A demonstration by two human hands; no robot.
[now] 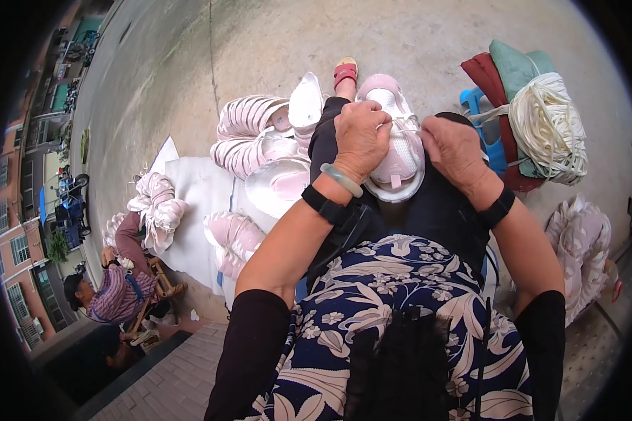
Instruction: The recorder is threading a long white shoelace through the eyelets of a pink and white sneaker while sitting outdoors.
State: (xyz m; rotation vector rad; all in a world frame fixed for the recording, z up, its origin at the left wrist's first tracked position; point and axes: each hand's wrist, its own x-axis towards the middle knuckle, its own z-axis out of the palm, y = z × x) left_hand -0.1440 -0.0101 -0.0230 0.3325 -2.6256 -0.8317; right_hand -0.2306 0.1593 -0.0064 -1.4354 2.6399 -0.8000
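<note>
You had the pink-and-white sneaker (pixel 400 165) at your knees, between your left hand (pixel 361 137) and right hand (pixel 456 151), with its tabbed end near you. Both hands were curled narrow above the lacing; whether either pinched a lace could not be told. To the left lay nested pink-and-white shoe uppers (pixel 249 116); to the right, a bundle of cream strips (pixel 549 123). Judged by appearance, the sneaker was light, its mesh upper soft and easily dented, its sole firmer. The sole edge offered the steadiest hold.
</note>
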